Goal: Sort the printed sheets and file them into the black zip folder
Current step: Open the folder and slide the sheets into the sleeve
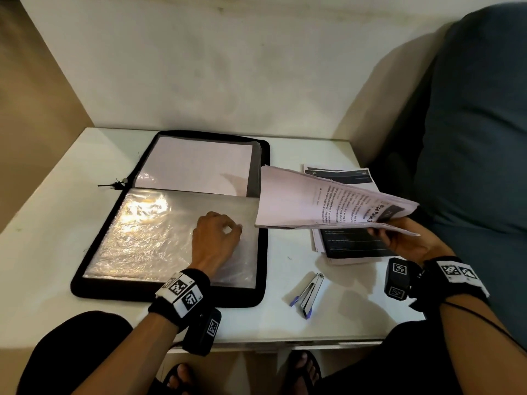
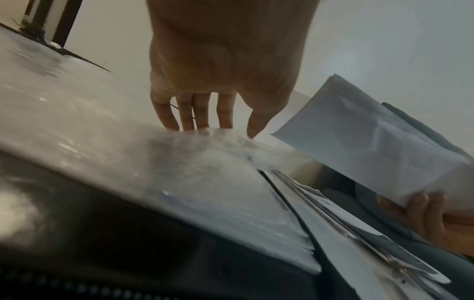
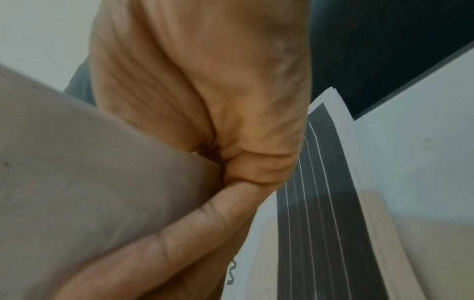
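Observation:
The black zip folder (image 1: pixel 119 295) lies open on the white table (image 1: pixel 42 252). Its far half holds a white sheet (image 1: pixel 196 163) under plastic. A clear plastic sleeve (image 1: pixel 142 238) covers the near half. My left hand (image 1: pixel 228 228) rests on that sleeve near its right edge, and thumb and fingertips pinch the film. In the left wrist view the sleeve (image 2: pixel 205 162) bulges up to the fingertips (image 2: pixel 225 121). My right hand (image 1: pixel 385 233) grips a bundle of printed sheets (image 1: pixel 313 201) by one end, held in the air beside the folder. The right wrist view shows that bundle (image 3: pixel 89 182) pinched under the thumb.
A stack of printed sheets (image 1: pixel 350 246) with dark bands lies on the table right of the folder, under the held bundle. A metal stapler (image 1: pixel 309 293) lies near the front edge. A dark blue cushion (image 1: pixel 479 138) rises on the right, a pale wall behind.

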